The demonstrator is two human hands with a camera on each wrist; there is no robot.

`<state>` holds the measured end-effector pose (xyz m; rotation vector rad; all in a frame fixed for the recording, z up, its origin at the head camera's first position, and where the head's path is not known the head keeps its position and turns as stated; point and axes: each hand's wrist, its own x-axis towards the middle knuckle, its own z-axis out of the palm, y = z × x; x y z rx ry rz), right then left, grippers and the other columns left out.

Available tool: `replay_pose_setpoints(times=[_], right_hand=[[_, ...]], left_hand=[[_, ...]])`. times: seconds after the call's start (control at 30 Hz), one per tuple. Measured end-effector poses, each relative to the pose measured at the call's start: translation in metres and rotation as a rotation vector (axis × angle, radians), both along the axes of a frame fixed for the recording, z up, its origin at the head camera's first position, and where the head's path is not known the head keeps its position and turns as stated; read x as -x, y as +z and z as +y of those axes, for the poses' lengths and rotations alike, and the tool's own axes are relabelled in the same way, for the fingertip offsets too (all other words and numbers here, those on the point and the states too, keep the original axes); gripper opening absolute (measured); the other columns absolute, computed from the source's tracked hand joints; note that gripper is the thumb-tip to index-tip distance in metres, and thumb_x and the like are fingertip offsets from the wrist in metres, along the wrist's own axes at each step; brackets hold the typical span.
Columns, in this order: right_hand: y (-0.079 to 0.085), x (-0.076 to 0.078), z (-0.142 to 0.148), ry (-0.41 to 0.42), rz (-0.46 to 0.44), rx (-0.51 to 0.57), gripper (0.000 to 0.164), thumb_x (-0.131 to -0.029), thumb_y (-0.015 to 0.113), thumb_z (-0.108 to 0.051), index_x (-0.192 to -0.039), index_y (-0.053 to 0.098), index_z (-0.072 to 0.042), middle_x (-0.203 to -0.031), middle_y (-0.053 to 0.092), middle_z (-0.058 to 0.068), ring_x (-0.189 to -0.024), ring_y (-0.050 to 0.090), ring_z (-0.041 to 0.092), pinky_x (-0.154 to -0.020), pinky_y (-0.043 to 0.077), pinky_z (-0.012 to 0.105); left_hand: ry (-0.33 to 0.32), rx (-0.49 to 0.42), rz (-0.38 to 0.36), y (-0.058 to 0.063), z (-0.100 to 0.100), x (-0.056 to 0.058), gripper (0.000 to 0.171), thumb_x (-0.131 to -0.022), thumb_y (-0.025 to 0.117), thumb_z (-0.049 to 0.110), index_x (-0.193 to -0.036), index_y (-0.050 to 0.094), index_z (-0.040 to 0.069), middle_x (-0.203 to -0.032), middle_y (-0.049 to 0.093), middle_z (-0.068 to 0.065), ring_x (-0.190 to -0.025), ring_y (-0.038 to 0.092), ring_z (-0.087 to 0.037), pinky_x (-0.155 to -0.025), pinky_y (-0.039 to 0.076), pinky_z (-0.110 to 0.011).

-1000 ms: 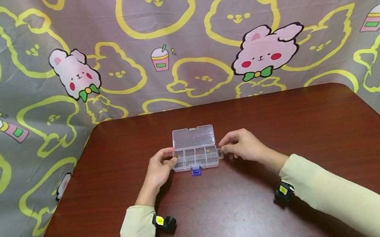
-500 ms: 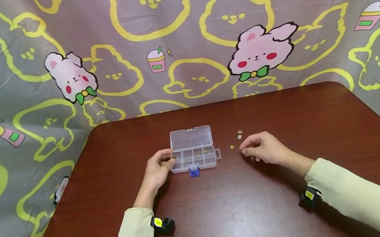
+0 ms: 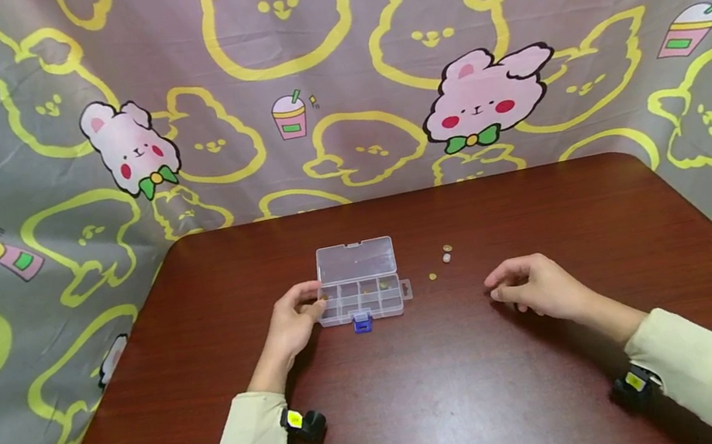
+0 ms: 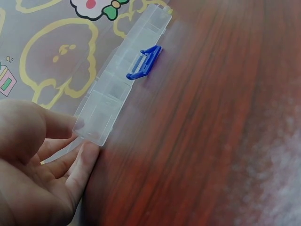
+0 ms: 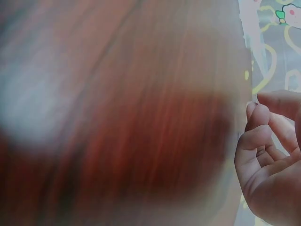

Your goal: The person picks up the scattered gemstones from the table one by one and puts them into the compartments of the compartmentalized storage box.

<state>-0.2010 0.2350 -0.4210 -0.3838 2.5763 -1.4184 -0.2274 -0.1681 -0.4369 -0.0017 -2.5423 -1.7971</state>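
A clear plastic compartment box (image 3: pixel 381 313) stands on the table with its lid (image 3: pixel 355 260) raised at the back and a blue latch (image 3: pixel 362 324) hanging at the front. My left hand (image 3: pixel 291 322) grips its left end; in the left wrist view the thumb (image 4: pixel 84 165) lies against the near corner. A few tiny coloured bits show in the back compartments. To the right of the box lie a yellow piece (image 3: pixel 432 277), a whitish piece (image 3: pixel 447 258) and a yellowish-brown piece (image 3: pixel 448 248). Farther right, my right hand (image 3: pixel 543 286) hovers with loosely bent fingers, nothing visible between them.
The dark red-brown wooden table (image 3: pixel 389 421) reaches back to a patterned curtain (image 3: pixel 347 82) with rabbits and drinks cups. A hanging tab (image 3: pixel 406 289) sticks out at the box's right end. Both wrists carry small black cameras.
My right hand has moved away from the box's right end, to the right and towards me. The small pieces on the table have come into sight. My left hand keeps its grip on the box.
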Motion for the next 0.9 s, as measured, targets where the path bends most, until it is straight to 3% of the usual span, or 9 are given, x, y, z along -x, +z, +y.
replay_pose_setpoints(times=[0.4, 0.9], right_hand=[[-0.005, -0.003, 0.021, -0.021, 0.059, -0.058, 0.017, -0.088, 0.075, -0.005, -0.104, 0.071, -0.005, -0.073, 0.065, 0.005, -0.054, 0.054, 0.016, -0.039, 0.042, 0.03], [-0.003, 0.013, 0.024, -0.026, 0.096, -0.072, 0.018, -0.087, 0.075, -0.003, -0.104, 0.07, -0.001, -0.073, 0.064, 0.004, -0.054, 0.054, 0.014, -0.042, 0.042, 0.028]], left_hand=[[0.001, 0.006, -0.004, 0.001, 0.0, 0.0, 0.033, -0.092, 0.065, -0.003, -0.125, 0.064, -0.002, -0.116, 0.065, -0.022, -0.087, 0.06, -0.018, -0.073, 0.047, -0.022], [0.003, 0.008, -0.012, 0.001, 0.0, -0.001, 0.033, -0.091, 0.066, -0.003, -0.124, 0.064, -0.002, -0.115, 0.066, -0.022, -0.087, 0.06, -0.019, -0.073, 0.047, -0.023]])
